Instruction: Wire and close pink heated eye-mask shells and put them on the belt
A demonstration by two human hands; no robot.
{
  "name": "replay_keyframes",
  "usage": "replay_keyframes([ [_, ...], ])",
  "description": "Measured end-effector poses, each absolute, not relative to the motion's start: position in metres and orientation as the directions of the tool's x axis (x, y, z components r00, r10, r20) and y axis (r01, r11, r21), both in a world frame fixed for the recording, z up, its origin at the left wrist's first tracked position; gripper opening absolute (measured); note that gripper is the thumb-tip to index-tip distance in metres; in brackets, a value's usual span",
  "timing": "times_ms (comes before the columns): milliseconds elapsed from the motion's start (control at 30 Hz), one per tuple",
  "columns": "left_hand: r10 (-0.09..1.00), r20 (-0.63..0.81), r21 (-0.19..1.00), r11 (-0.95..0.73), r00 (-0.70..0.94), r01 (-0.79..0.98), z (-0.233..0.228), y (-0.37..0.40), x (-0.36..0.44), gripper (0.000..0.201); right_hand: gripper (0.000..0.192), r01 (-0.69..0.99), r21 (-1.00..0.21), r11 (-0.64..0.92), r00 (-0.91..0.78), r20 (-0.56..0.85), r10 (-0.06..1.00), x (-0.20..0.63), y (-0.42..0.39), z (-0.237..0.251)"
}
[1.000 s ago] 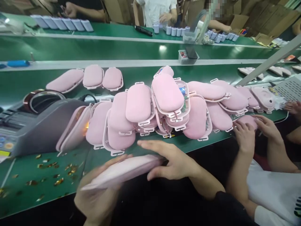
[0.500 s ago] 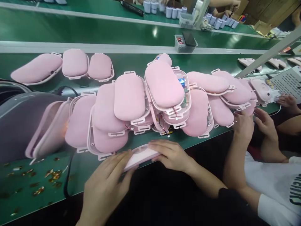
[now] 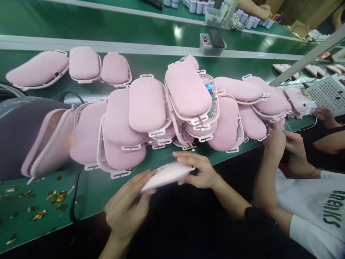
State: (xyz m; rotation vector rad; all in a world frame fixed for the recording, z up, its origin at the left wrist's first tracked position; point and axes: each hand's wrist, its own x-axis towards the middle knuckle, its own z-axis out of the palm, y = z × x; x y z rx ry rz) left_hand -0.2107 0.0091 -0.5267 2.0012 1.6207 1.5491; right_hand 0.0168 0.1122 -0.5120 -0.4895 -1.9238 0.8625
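Between my two hands a pale pink plastic shell point(image 3: 167, 176) is held tilted at the bench's front edge, slightly blurred. My left hand point(image 3: 130, 207) grips its left end, fingers over the top and thumb below. At the right end my right hand point(image 3: 198, 171) pinches it between fingers and thumb. Just beyond lies a heap of pink padded casings point(image 3: 147, 104) with white slotted tabs. Some of them gape, and a casing in the middle point(image 3: 188, 90) shows a circuit board, a blue part and red and black wires.
On the left stands a large grey rounded object point(image 3: 24, 136), with gold scraps point(image 3: 58, 197) and a black cable point(image 3: 74, 198) nearby. A clear tub point(image 3: 211, 46) sits behind the heap. To the right, a co-worker's hands point(image 3: 276, 142) handle a pink casing.
The shell has tipped so more of its pale face shows, and my right hand's fingers have spread around its end. The view has shifted slightly. The co-worker's hands have drawn closer together.
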Motion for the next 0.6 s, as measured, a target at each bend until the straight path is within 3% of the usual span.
replay_keyframes([
  [67,0.796,0.595,0.723,-0.47,-0.112,0.506,-0.524,0.007,-0.208,0.039,0.048,-0.124,-0.771,0.625,-0.402,0.615,0.679,0.021,0.104,-0.504],
  [167,0.816,0.577,0.737,-0.536,0.028,0.412,-0.51,0.008,-0.197,0.045,0.027,-0.169,-0.685,0.709,-0.354,0.713,0.605,0.017,0.093,-0.49],
  [267,0.758,0.65,0.675,-0.61,0.057,0.416,-0.496,0.015,-0.185,0.035,0.015,-0.133,-0.62,0.773,-0.339,0.762,0.552,0.005,0.085,-0.481],
  [367,0.675,0.738,0.591,-0.652,0.007,0.476,-0.494,0.019,-0.181,0.013,0.016,-0.07,-0.636,0.768,-0.232,0.76,0.608,-0.003,0.075,-0.485],
  [467,0.639,0.77,0.552,-0.665,-0.001,0.504,-0.502,0.015,-0.182,0.015,0.021,0.013,-0.608,0.794,-0.288,0.758,0.585,-0.005,0.067,-0.495],
  [533,0.652,0.753,0.615,-0.643,-0.095,0.456,-0.508,0.011,-0.182,0.016,0.02,-0.004,-0.581,0.814,-0.389,0.75,0.534,-0.003,0.07,-0.498],
  [600,0.742,0.623,0.781,-0.578,-0.246,0.237,-0.513,0.008,-0.184,0.012,0.025,-0.017,-0.588,0.809,-0.469,0.719,0.513,-0.002,0.078,-0.497],
])
